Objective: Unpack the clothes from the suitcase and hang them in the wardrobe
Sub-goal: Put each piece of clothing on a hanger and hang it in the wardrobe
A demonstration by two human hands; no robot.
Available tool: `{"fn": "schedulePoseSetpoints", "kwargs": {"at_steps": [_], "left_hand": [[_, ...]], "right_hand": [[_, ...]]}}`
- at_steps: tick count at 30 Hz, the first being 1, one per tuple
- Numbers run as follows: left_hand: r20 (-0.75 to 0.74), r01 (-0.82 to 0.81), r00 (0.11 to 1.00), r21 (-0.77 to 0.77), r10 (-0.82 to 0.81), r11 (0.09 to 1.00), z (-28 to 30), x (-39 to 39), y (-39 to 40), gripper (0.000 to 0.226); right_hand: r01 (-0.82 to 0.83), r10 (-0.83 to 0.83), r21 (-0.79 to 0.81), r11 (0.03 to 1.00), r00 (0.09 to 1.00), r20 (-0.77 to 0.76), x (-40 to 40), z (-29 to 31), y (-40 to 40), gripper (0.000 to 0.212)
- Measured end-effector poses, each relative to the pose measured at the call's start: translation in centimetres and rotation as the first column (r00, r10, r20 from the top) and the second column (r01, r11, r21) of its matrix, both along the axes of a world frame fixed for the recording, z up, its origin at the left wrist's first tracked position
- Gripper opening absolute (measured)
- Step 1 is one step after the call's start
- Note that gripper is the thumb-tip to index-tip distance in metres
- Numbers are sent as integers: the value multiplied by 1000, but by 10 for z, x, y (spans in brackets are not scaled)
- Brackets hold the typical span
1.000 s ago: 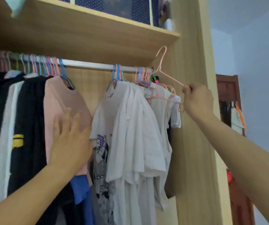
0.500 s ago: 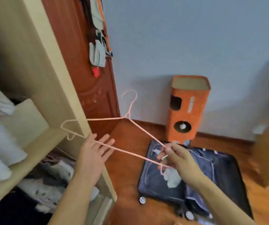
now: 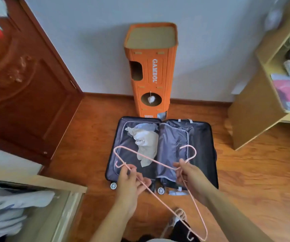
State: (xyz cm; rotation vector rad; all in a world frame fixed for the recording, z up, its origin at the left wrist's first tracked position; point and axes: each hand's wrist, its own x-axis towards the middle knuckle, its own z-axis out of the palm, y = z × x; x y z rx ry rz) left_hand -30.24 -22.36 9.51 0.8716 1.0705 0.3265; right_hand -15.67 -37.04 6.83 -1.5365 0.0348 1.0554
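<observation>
Clothes (image 3: 145,142) lie in the open suitcase (image 3: 203,137) beyond both hands, which grip a pink hanger (image 3: 151,159).

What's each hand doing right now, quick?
Left hand: holds the pink hanger near one end, fingers curled on the wire.
Right hand: pinches the same hanger just below its hook.

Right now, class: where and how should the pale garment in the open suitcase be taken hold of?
Pinch the raised crumpled bunch of the pale garment from above; it lies loose in the left half of the suitcase, lid open, nothing covering it. Both hands hold the hanger, so free one first.
</observation>
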Motion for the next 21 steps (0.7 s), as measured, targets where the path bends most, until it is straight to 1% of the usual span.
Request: {"fn": "schedulePoseSetpoints", "kwargs": {"at_steps": [2, 3, 5, 7, 8, 9, 11, 13, 14, 16, 17, 19, 20, 21], "left_hand": [[-1, 21, 1000, -20, -21, 1000, -4, 31, 0, 10], [-39, 41, 998, -15, -42, 999, -9, 45, 4, 10], [-170, 129, 977, -14, -129, 992, -30, 67, 16, 10], [-295, 240, 924, -54, -245, 969, -73, 83, 35, 13], [-362, 301, 879, -83, -310, 950, -100, 87, 45, 18], [-438, 378, 813, -105, -384, 920, -133, 91, 58, 22], [-572, 554, 638, -125, -516, 823, -208, 99, 81, 25], [-652, 696, 475, -133, -591, 706, -292, 112, 102, 27], [-694, 765, 378, -139, -613, 629, -336, 121, 113, 29], [-772, 864, 196, -154, -604, 478, -427, 141, 141, 35], [-799, 900, 127, -156, -588, 406, -473, 153, 160, 40], [-837, 958, 38, -126, -546, 259, -560, 179, 199, 49], [-857, 980, 0, -104, -516, 171, -595, 195, 216, 53], [-878, 993, -56, -97, -475, 63, -627, 210, 233, 55]], "right_hand": [[44, -42, -36, 998, 998, 43, 41, -3, 2, 39], [46, -42, -48, 998, 996, 75, 59, -6, 5, 37], [64, -52, -95, 993, 991, 127, 90, -21, 13, 35], [140, -115, -153, 978, 980, 164, 114, -49, 20, 33], [194, -165, -177, 965, 972, 168, 123, -69, 22, 31], [253, -225, -189, 949, 962, 158, 131, -95, 25, 29], [344, -323, -222, 913, 938, 125, 141, -160, 29, 24], [407, -394, -258, 876, 913, 101, 148, -236, 38, 21], [443, -435, -276, 853, 896, 93, 149, -275, 43, 20], [498, -497, -302, 813, 863, 85, 148, -348, 59, 19], [511, -508, -310, 802, 856, 95, 149, -382, 69, 19], [495, -481, -328, 805, 867, 127, 152, -443, 89, 21], [481, -460, -332, 811, 876, 144, 153, -469, 99, 22], [477, -450, -324, 817, 879, 158, 154, -494, 110, 22]]}}
